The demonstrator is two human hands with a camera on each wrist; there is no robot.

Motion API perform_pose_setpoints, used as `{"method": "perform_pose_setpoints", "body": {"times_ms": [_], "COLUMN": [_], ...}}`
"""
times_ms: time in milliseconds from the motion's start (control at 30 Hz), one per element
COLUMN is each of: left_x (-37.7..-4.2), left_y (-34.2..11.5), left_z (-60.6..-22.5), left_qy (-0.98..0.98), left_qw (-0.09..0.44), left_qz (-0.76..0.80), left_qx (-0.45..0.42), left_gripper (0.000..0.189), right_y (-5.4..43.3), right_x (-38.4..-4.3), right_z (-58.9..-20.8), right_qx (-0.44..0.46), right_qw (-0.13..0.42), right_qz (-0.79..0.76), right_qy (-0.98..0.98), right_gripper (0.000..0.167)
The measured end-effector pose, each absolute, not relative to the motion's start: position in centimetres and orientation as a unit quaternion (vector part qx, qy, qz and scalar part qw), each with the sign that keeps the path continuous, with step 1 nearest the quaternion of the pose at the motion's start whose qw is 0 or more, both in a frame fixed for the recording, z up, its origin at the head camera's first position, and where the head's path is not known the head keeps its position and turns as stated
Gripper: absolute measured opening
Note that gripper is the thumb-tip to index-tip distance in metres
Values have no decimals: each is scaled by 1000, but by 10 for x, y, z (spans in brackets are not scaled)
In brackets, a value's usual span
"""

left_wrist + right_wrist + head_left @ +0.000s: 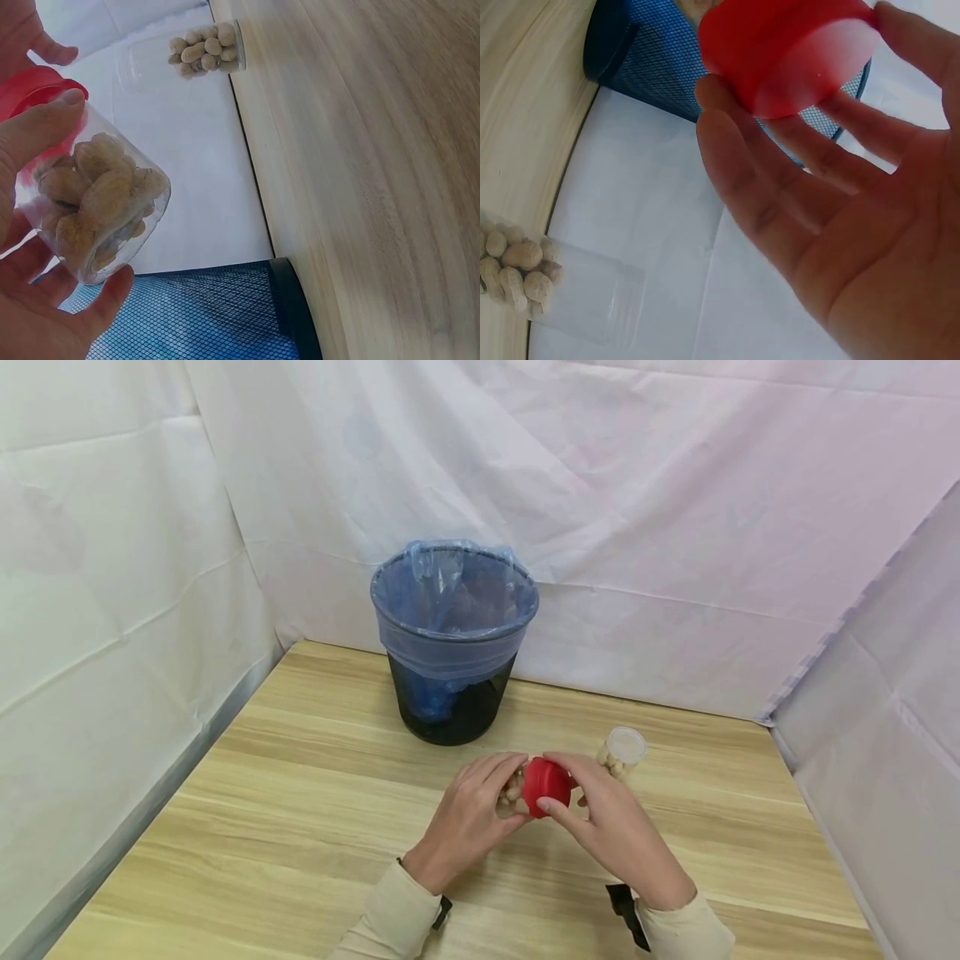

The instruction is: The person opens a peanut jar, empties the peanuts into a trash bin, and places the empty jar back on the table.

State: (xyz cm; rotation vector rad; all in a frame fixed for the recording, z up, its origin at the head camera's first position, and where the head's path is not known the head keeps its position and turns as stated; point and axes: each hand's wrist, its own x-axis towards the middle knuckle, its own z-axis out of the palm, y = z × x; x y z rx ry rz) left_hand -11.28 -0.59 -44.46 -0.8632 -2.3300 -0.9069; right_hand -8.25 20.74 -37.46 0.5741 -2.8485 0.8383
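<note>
My left hand (467, 806) grips a clear plastic jar (154, 176) of peanuts (105, 191) round its body, tilted above the table. A red screw lid (546, 787) sits on its mouth. Thumb and fingers of my right hand (611, 822) pinch the lid by its rim, with the palm off its top in the right wrist view. Whether the lid is loose or tight cannot be told. Just beyond my right hand stands a second clear jar (624, 748), upright and partly filled with peanuts; no red lid shows on it.
A black mesh wastebasket (480, 714) lined with a blue bag (457, 656) stands at the back of the wooden table (300, 785), left of the second jar. White cloth (675, 485) hangs behind and along both sides.
</note>
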Motion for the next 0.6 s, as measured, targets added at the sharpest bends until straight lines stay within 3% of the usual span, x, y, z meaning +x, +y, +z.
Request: {"method": "perform_pose_setpoints", "body": {"times_ms": [233,433,600], "left_x": [-114,-113,-112], "left_y": [-8,-7,-6], "left_z": [-446,-444,-443], "left_qy": [-849,-851,-853], "left_qw": [257,245,240], "left_qz": [-335,-345,-345], "left_qx": [-317,-312,-309], "left_gripper": [77,77,77], "right_y": [211,209,208], "right_x": [-83,-84,-84], "right_z": [-376,-376,-378], "right_qx": [256,218,174], "right_qw": [113,90,62], "right_qz": [258,271,293], "right_qy": [-925,-933,-938], "right_gripper": [65,79,78]}}
